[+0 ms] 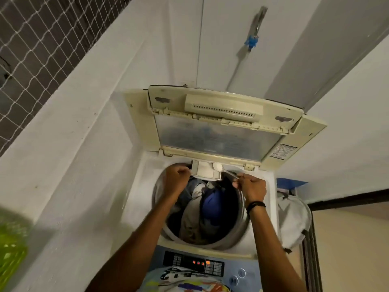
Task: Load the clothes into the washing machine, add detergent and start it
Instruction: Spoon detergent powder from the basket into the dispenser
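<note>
A top-loading washing machine [143, 186] stands before me with its lid [219, 135] raised against the wall. Clothes [208, 209] in blue, white and khaki fill the drum. At the drum's far rim a white detergent drawer [205, 170] is pulled out. My left hand [176, 180] grips the drawer's left edge. My right hand [252, 187] pinches the handle of a spoon [217, 167] heaped with white powder, its bowl over the drawer's right side. The control panel [193, 263] near me shows lit red digits.
A white wall ledge runs along the left, with netting above it. A green basket [12, 256] sits at the lower left. A grey laundry bag [292, 222] hangs to the right of the machine. A tap with a blue fitting [251, 42] is on the back wall.
</note>
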A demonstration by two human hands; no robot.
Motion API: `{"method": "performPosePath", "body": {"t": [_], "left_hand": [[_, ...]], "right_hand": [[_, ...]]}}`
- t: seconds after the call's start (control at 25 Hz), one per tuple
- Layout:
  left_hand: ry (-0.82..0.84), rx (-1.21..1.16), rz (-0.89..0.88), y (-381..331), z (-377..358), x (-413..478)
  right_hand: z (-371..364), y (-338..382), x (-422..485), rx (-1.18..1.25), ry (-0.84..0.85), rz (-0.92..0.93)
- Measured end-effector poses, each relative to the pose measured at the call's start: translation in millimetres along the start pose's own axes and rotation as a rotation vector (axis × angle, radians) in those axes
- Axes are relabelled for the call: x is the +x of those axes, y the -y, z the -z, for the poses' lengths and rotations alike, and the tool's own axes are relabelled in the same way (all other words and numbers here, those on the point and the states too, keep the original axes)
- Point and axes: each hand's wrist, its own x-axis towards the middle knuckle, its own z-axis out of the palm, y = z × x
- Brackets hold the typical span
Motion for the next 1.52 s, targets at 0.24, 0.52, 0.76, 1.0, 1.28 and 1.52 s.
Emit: {"method": "performPosePath", "body": {"t": [0.24,0.52,0.76,1.0,1.28,1.52], "left_hand": [[0.044,-0.094,0.476,29.5,-42.9,43.4],[0.060,-0.188,0.543,36.8,-53.1,55.2],[0.060,-0.218,0.569,39.7,-54.4,58.8],[0.060,-0.241,0.566,39.5,-54.9,57.0],[0.078,-0.272,0.559,31.5,-42.0,42.4],[0.038,-0.437,0.498,31.1,5.2,-5.4]], "right_hand": [[-39.5,-22.7,-3.7,-0.329,0.028,0.280],[-48.2,-44.5,-0.6,-0.530,0.060,0.531],[-52.2,-40.8,3.4,-0.544,0.047,0.640],[-52.7,-44.4,3.3,-0.560,0.037,0.693],[-41.8,-36.7,-14.5,-0.231,-0.073,0.309],[-18.0,-7.7,-65.7,0.448,0.182,-0.204]]}}
